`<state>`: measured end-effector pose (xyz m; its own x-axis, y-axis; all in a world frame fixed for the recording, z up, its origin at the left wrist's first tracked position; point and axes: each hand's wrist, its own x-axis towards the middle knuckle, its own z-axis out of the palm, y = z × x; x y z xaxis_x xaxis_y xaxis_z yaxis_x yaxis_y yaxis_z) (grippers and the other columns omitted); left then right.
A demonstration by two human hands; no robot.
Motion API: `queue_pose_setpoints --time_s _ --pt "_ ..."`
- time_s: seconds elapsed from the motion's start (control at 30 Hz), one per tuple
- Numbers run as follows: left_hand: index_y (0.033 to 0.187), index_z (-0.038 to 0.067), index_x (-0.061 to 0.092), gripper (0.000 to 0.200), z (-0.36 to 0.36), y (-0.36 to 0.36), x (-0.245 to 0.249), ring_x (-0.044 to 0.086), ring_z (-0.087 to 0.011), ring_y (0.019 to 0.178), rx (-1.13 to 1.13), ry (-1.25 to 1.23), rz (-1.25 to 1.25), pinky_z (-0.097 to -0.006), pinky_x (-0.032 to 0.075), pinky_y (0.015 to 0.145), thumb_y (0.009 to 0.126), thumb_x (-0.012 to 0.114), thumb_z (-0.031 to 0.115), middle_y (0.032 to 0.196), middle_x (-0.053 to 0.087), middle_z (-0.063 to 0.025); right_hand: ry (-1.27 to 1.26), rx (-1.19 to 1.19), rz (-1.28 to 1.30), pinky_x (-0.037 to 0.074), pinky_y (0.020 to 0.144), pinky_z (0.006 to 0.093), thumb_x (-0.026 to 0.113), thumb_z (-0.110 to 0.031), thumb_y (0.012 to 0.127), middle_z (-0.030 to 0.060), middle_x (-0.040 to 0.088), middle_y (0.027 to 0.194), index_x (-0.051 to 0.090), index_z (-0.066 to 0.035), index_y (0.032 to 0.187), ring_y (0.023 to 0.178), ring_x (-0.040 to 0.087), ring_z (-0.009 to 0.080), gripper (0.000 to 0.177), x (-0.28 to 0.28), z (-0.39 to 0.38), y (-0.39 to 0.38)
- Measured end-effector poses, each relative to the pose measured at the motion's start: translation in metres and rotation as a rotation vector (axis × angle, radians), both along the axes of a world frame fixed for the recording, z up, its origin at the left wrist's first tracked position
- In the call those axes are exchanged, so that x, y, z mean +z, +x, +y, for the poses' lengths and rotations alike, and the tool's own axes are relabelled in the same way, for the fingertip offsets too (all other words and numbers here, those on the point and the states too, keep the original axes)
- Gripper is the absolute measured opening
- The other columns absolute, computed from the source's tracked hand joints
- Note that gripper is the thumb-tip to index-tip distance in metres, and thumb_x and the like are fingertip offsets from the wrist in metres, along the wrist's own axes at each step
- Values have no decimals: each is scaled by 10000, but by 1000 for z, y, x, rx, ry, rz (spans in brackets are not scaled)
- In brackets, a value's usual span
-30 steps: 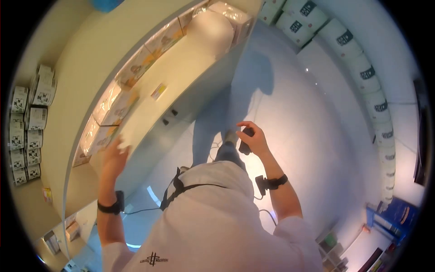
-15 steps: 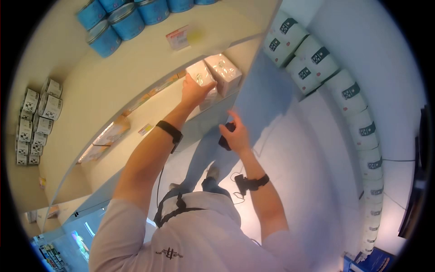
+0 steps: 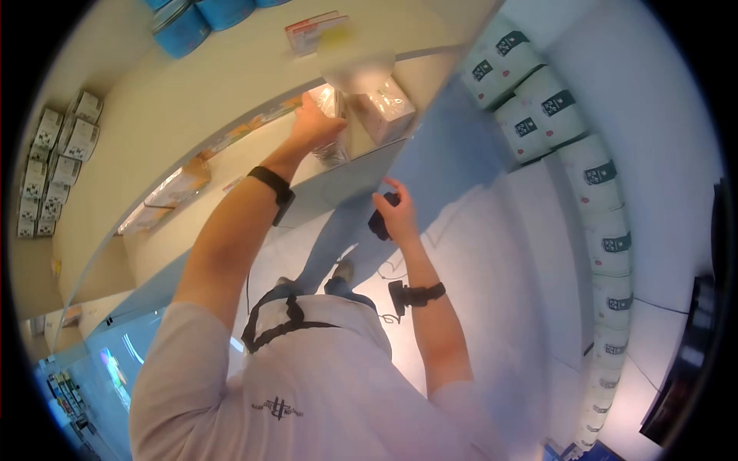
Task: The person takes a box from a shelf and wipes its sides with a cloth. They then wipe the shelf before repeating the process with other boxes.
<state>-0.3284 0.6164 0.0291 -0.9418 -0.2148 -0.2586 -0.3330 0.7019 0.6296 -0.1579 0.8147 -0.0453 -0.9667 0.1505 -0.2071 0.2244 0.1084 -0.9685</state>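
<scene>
My left hand is closed around a white pack in shiny clear wrap on the lower shelf, fingers over its far side and thumb across its near face. A second wrapped white box stands to the right of it, a gap between the two. Lower and to the right, my right hand is wrapped around a small black object, held over the floor; its exact kind is not clear. Black bands with small devices sit on both wrists.
Blue tins stand on the upper shelf near a price card. Stacked small boxes are at the left. White packs with dark labels line the right side. The curved shelf edge runs above my left hand.
My left hand has shifted the wrapped pack left, widening the gap to its neighbour. My right hand keeps its grip on the black object. The view has tilted slightly.
</scene>
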Motion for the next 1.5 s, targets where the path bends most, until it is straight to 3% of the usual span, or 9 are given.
queue_pose_setpoints --time_s 0.23,0.3,0.53,0.8,1.07,1.13,1.33,1.43,1.5 --pt "1570 16 173 1065 -113 107 34 590 -345 1207 -299 153 234 -373 491 985 673 733 150 1369 514 -285 -279 317 -285 458 653 253 765 -252 855 17 588 819 539 -61 1428 727 552 103 645 10 -21 -8" --pt "1584 77 173 1070 -143 149 88 578 -318 1207 -359 546 -127 -349 483 985 669 728 113 1393 494 -250 -375 438 -338 469 653 255 764 -247 853 13 593 815 516 -59 1435 727 569 112 660 13 -44 -7" --pt "1604 70 115 1130 -243 240 101 465 -310 1338 -518 475 -138 -371 410 1081 640 705 76 1475 404 -241 -585 895 -467 523 737 297 818 -255 774 31 625 1039 542 -62 1333 846 610 141 653 6 -123 5" --pt "1498 -24 319 1028 -356 317 114 534 -363 1283 -285 296 -59 -415 463 1041 676 831 319 1383 527 -247 -623 968 -457 502 842 290 780 -165 803 42 637 1117 536 -34 1351 967 600 141 614 24 -276 50" --pt "1335 -11 496 756 -532 353 110 605 -397 1128 -308 -155 160 -431 488 977 660 792 159 1203 630 -224 -201 1009 -514 489 863 276 806 -133 803 35 645 1031 468 -72 1469 963 612 132 749 44 -469 101" --pt "1301 -3 527 697 -547 344 110 616 -401 1096 -355 -254 296 -441 493 956 662 768 134 1173 648 -213 -150 1071 -464 491 851 276 803 -146 817 49 658 966 425 -96 1523 927 633 134 802 47 -476 102" --pt "1295 75 609 538 -611 311 104 660 -377 1009 -390 -390 -17 -416 519 903 762 680 99 1107 698 -175 -148 965 -398 497 790 273 810 -175 827 51 673 910 436 -121 1527 835 638 122 796 48 -489 106" --pt "1300 150 644 414 -610 301 116 665 -347 955 -396 -8 -147 -398 522 905 893 577 120 1172 709 -105 -115 896 -345 489 746 258 800 -182 836 31 668 868 468 -92 1499 810 628 102 746 60 -472 106" --pt "1296 142 644 396 -646 290 60 663 -362 980 -540 -90 5 -416 519 914 907 571 144 1181 701 -128 -115 854 -320 487 741 257 799 -181 836 30 667 859 475 -87 1492 800 626 99 738 58 -457 106"
